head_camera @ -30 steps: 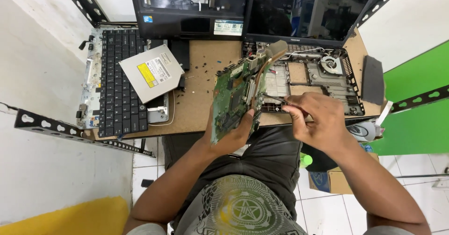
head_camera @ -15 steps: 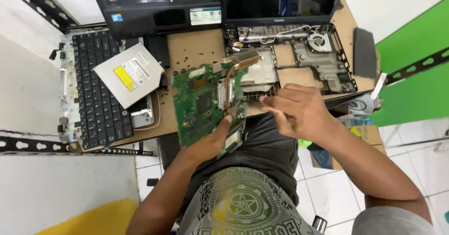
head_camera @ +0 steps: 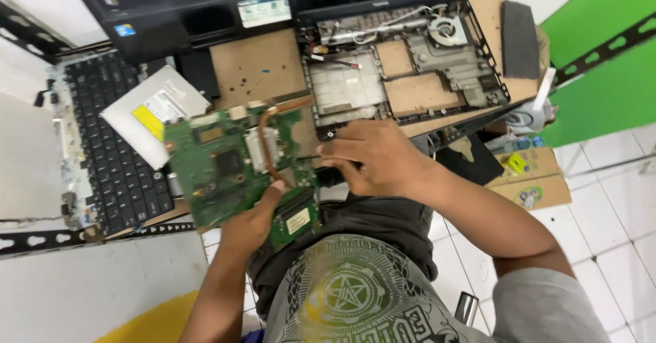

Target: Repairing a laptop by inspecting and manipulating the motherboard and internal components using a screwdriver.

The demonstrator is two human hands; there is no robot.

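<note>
The one camera sits on my head and looks steeply down over my chest and lap, close to the worktop (head_camera: 256,66). It faces forward toward twelve o'clock, where the opened laptop base (head_camera: 410,70) lies, with the keyboard (head_camera: 113,158) at ten o'clock and the tiled floor (head_camera: 601,206) at four o'clock.

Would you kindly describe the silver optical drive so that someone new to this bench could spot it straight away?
Start at the black keyboard lying on the left of the bench. The silver optical drive rests across its upper right corner, just left of the green circuit board held up by the left hand. It is the only flat, square, silver metal box there, with a yellow patch on its label.
</note>
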